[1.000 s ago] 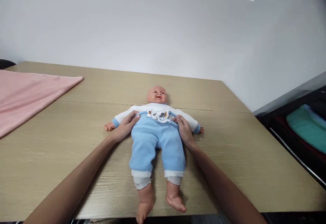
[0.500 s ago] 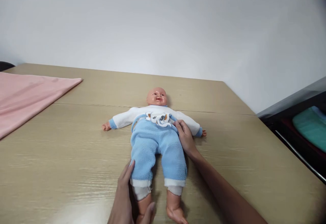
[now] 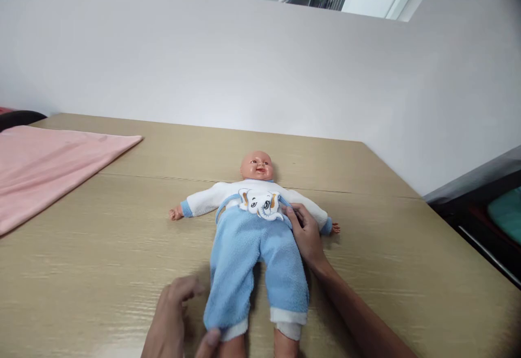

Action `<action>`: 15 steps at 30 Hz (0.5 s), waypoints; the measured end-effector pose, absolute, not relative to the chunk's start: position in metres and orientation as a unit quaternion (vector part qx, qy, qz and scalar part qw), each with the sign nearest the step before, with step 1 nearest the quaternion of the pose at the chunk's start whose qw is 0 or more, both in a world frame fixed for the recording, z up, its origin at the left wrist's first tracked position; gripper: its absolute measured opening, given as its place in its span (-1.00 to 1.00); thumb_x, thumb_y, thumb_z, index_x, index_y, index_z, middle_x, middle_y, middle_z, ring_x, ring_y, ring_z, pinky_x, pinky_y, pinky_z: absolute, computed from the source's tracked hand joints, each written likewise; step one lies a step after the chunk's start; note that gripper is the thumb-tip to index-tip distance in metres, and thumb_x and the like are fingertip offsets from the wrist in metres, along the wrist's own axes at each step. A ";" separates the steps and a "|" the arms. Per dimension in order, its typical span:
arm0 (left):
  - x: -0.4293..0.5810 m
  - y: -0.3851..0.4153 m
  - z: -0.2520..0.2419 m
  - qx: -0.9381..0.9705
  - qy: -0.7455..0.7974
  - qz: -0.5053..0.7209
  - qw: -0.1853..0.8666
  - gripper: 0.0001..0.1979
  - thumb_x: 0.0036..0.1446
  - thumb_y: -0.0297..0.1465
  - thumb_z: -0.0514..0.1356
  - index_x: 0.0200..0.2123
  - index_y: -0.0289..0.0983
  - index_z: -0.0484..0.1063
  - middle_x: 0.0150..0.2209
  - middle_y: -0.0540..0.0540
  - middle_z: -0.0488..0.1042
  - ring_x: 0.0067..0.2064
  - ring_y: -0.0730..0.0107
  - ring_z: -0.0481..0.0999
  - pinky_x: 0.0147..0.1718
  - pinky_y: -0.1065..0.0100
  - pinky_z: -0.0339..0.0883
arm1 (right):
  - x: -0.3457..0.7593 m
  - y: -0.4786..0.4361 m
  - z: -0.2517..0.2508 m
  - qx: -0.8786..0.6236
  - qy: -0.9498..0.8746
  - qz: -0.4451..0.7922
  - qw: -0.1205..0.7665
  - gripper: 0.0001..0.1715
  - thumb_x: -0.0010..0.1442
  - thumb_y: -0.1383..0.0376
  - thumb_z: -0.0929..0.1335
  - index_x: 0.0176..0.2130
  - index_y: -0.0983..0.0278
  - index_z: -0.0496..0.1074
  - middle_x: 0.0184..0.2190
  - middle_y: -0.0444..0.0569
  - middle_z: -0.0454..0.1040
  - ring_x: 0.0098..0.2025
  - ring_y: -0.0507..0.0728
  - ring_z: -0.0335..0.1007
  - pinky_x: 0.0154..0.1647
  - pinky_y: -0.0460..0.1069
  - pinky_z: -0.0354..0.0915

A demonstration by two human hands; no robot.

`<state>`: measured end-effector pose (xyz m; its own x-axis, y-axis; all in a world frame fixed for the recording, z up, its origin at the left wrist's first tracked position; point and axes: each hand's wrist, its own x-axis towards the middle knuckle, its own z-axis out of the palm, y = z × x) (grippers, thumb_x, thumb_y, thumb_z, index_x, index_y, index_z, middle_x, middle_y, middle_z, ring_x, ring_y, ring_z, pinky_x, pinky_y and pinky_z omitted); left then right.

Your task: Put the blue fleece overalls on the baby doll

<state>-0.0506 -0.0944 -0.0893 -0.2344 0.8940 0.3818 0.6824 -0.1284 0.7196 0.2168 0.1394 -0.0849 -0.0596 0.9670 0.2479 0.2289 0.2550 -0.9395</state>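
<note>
A baby doll (image 3: 257, 166) lies on its back on the wooden table, head away from me and arms spread wide. It wears a white long-sleeved top (image 3: 207, 197) with blue cuffs and fuzzy blue overalls (image 3: 234, 263) with an elephant face (image 3: 264, 204) on the bib. My right hand (image 3: 307, 236) is closed at the side of the waist, its thumb and fingers gripping the overalls by the strap. Beside the leg on my left, my left hand (image 3: 175, 312) is open, slightly blurred, with its thumb near the white cuff. The doll's feet are out of view.
A pink cloth (image 3: 52, 168) lies on the left of the table (image 3: 122, 271). A white wall (image 3: 244, 70) stands behind it, with an opening above. At the right, below the table edge, is a dark-framed thing holding teal cloth (image 3: 507, 214).
My left hand has come off the trouser leg and moved left. That leg of the overalls now reaches lower, covering the white layer beneath. My right hand keeps its place at the waist.
</note>
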 end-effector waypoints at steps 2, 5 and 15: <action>-0.054 -0.065 -0.078 0.551 0.668 0.475 0.157 -0.63 0.34 -0.02 0.23 0.11 -0.01 0.41 0.01 -0.20 0.57 0.00 -0.12 0.61 -0.04 -0.11 0.54 | 0.216 0.137 -0.086 -0.491 -0.628 0.350 0.493 -0.58 0.46 -0.06 0.34 0.01 0.19 0.54 -0.04 0.08 0.63 0.04 0.31 0.53 0.20 0.23 0.36; -0.061 -0.002 -0.067 0.483 0.676 0.496 0.254 -0.53 0.36 0.05 0.21 0.12 -0.15 0.39 0.10 -0.26 0.55 0.05 -0.08 0.58 0.06 -0.08 0.46 | 0.214 0.135 -0.088 -0.498 -0.623 0.310 0.518 -0.55 0.48 -0.04 0.31 0.14 0.18 0.47 0.12 0.15 0.57 0.16 0.33 0.51 0.29 0.30 0.34; -0.063 0.095 -0.071 0.525 0.581 0.567 0.255 -0.68 0.47 -0.06 0.15 -0.22 -0.17 0.41 -0.30 -0.01 0.48 -0.23 0.21 0.44 -0.15 0.25 0.28 | 0.218 0.121 -0.072 -0.476 -0.675 0.129 0.549 -0.72 0.49 0.15 0.31 0.12 0.16 0.41 0.11 0.15 0.52 0.17 0.34 0.43 0.26 0.35 0.33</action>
